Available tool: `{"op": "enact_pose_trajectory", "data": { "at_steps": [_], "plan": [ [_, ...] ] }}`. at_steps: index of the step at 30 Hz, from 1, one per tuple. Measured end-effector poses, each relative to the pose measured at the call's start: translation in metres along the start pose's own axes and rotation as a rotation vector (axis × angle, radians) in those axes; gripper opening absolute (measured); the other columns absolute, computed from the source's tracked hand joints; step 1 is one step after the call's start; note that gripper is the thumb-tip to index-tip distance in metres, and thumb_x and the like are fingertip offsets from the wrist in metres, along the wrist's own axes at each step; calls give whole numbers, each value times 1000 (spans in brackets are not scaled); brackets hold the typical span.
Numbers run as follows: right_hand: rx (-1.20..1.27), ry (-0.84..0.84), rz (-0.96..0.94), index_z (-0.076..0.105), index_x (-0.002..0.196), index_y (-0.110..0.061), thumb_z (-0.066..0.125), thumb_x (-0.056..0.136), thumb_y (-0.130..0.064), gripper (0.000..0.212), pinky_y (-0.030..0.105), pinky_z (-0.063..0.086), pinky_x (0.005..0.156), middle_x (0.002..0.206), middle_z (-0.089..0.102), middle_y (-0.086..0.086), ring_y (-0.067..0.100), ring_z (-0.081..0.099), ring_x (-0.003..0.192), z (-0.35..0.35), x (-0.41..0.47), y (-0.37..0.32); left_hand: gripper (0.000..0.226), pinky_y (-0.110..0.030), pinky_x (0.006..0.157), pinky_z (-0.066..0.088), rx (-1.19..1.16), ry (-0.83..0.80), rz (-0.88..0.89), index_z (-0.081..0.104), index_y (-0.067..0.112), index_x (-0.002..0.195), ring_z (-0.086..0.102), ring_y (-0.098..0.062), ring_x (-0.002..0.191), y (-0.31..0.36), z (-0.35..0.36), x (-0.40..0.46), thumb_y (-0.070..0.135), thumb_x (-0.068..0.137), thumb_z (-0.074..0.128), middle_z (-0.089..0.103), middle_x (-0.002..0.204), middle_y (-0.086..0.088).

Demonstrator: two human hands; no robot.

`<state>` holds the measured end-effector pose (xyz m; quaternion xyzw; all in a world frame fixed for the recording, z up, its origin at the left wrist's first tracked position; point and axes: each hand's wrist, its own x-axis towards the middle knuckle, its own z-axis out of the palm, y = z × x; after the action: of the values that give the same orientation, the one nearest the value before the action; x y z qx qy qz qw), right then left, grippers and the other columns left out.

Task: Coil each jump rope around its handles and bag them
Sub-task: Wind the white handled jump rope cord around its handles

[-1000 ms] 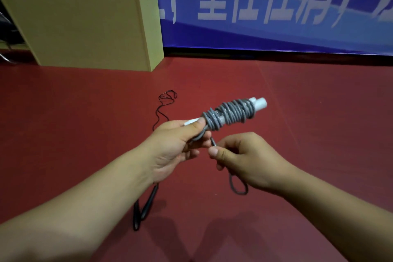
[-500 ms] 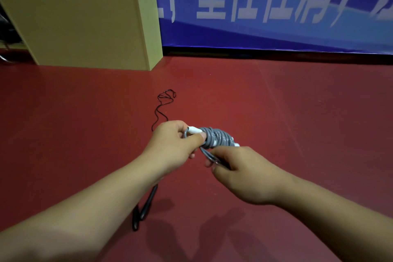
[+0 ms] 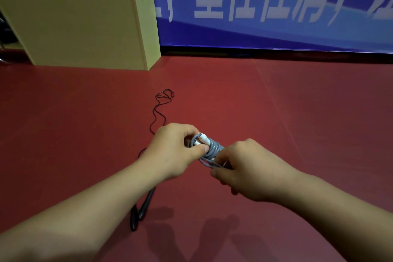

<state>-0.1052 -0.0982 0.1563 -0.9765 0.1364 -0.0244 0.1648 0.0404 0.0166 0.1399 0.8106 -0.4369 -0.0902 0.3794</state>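
Note:
A grey jump rope point(image 3: 213, 149) is coiled around its white handles, held above the red floor between both hands. My left hand point(image 3: 175, 151) grips the upper end, where the white handle tips stick out past the thumb. My right hand point(image 3: 244, 168) grips the lower end, with loose grey strands under its fingers. A black jump rope point(image 3: 158, 110) lies uncoiled on the floor beyond and under my left arm, its black handles point(image 3: 140, 212) lying side by side near my left forearm.
A yellow wooden box point(image 3: 85, 25) stands at the back left on the red floor point(image 3: 276, 112). A blue banner point(image 3: 276, 6) with white characters runs along the back wall.
The grey bundle has swung from pointing up and right to pointing down toward me. My right hand has moved from pinching the loose tail onto the bundle's lower end.

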Motion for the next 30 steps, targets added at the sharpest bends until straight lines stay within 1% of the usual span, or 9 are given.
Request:
{"op": "enact_pose_trajectory", "data": {
  "at_steps": [4, 9, 11, 13, 17, 22, 25, 27, 30],
  "plan": [
    [5, -15, 32, 65, 77, -15, 57, 88, -44, 31, 37, 55, 66, 69, 66, 6, 20, 64, 65, -6, -3, 1, 15, -22, 56, 40, 57, -118, 88, 67, 38, 78, 50, -6, 58, 1, 0, -1, 25, 86, 69, 64, 67, 9],
    [100, -103, 67, 67, 80, -11, 50, 90, -31, 28, 34, 44, 58, 75, 66, 9, 13, 47, 52, -12, -3, -3, 8, -16, 50, 32, 124, -136, 135, 68, 29, 86, 44, -2, 53, 1, 1, -5, 24, 89, 63, 53, 56, 15],
    [167, -119, 103, 69, 78, -13, 49, 92, -29, 29, 32, 50, 61, 74, 69, 5, 13, 56, 55, -14, -4, -3, 9, -17, 51, 32, 142, -131, 147, 66, 32, 83, 44, -4, 55, -1, 2, -5, 25, 89, 63, 54, 60, 9],
    [220, -107, 136, 71, 73, -15, 51, 93, -31, 33, 28, 52, 60, 65, 70, -1, 9, 62, 54, -15, -5, -2, 7, -21, 54, 34, 156, -138, 154, 65, 31, 84, 44, -7, 57, -3, 2, -5, 26, 89, 63, 57, 66, 5],
    [204, -59, 166, 70, 64, -16, 55, 92, -36, 38, 31, 56, 56, 56, 69, -1, 12, 64, 48, -16, -5, -1, 4, -29, 58, 40, 188, -160, 159, 66, 30, 88, 46, -8, 59, -4, 3, -4, 27, 89, 63, 60, 69, 6],
    [251, 23, 225, 70, 67, -13, 65, 85, -50, 42, 19, 39, 37, 47, 63, 0, 7, 49, 35, -26, 0, 3, 6, -24, 55, 35, 147, -220, 171, 66, 32, 87, 43, -5, 55, -4, 0, -4, 27, 89, 63, 55, 64, 9],
    [562, 53, 303, 67, 72, -8, 70, 86, -40, 36, 21, 38, 41, 51, 61, 4, 13, 46, 40, -29, 2, 10, 9, -21, 55, 33, 90, -307, 212, 64, 30, 85, 41, -4, 56, -2, -3, -5, 23, 91, 63, 53, 65, 8],
    [853, -28, 374, 66, 78, -6, 66, 90, -32, 28, 23, 40, 44, 54, 56, 3, 12, 45, 45, -31, 3, 10, 8, -22, 56, 33, 32, -374, 230, 65, 24, 86, 39, -4, 56, -2, -4, -5, 19, 92, 62, 51, 66, 8],
    [1061, -111, 435, 63, 82, -11, 58, 96, -20, 17, 20, 43, 47, 58, 54, 1, 8, 46, 48, -33, 3, 12, 9, -28, 63, 36, -119, -462, 226, 64, 23, 86, 42, -7, 65, -3, -5, -5, 20, 92, 58, 52, 71, 6]
  ]
}}
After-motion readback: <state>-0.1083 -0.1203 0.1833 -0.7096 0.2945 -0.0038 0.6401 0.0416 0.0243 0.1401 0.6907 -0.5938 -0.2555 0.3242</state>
